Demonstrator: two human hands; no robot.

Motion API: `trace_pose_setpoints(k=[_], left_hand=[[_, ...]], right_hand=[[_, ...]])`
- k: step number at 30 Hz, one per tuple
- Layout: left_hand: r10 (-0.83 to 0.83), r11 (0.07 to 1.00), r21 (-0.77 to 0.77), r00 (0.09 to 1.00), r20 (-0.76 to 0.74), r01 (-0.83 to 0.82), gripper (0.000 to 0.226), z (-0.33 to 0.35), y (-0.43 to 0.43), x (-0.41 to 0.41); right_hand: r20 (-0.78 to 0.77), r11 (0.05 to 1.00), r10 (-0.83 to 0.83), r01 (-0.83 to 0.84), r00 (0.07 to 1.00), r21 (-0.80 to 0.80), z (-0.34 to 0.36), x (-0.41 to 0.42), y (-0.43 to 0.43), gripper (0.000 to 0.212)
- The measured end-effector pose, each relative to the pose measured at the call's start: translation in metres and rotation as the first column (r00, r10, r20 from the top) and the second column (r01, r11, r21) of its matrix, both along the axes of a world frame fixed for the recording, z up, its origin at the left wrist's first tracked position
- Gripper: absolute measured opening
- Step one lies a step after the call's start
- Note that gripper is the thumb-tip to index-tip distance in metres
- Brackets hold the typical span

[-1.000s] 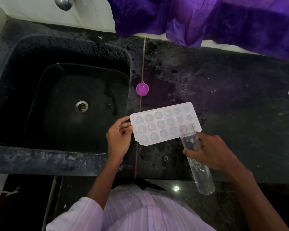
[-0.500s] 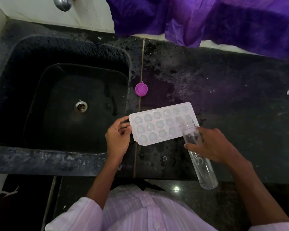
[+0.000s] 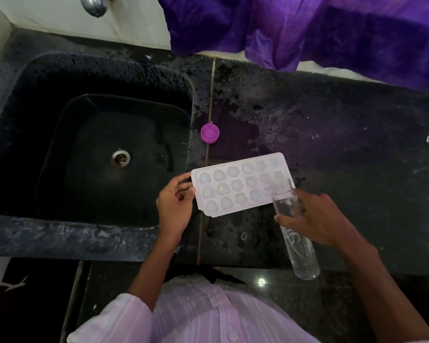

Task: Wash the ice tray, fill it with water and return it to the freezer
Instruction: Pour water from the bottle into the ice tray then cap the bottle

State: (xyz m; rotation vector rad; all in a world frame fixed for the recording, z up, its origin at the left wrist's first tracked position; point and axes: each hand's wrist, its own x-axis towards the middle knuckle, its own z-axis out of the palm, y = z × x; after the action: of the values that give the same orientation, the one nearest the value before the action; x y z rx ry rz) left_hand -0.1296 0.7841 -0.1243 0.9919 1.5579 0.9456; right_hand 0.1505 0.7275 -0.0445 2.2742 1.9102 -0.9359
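Note:
A white ice tray (image 3: 235,184) with heart and star shaped cells lies flat on the dark counter (image 3: 332,144), just right of the sink. My left hand (image 3: 175,206) holds the tray's left edge between fingers and thumb. My right hand (image 3: 317,219) grips a clear plastic bottle (image 3: 295,233) with no cap, tilted so that its open mouth hangs over the tray's right end. Water fills the bottle's lower part near me.
A black sink (image 3: 97,149) with a metal drain (image 3: 120,158) takes up the left. A purple bottle cap (image 3: 209,133) lies on the counter beyond the tray. A tap (image 3: 94,4) and purple cloth (image 3: 307,30) hang at the back.
The bottle's mouth has moved up and farther over the tray's right end, and its base has swung a little to the right. My left hand has kept its hold on the tray.

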Motion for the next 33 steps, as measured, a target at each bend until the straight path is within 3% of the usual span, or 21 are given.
trace_pose_setpoints(k=[10,33], left_hand=[[-0.006,1.000,0.012,1.000,-0.005,0.006,0.036,-0.001,0.000,0.000],[-0.003,1.000,0.004,1.000,-0.007,0.003,0.036,0.000,0.000,0.001]], right_hand=[[-0.006,0.998,-0.065,0.064,0.998,-0.029,-0.004,0.006,-0.014,0.060],[0.021,0.994,-0.026,0.028,0.999,-0.101,-0.010,0.004,-0.017,0.047]])
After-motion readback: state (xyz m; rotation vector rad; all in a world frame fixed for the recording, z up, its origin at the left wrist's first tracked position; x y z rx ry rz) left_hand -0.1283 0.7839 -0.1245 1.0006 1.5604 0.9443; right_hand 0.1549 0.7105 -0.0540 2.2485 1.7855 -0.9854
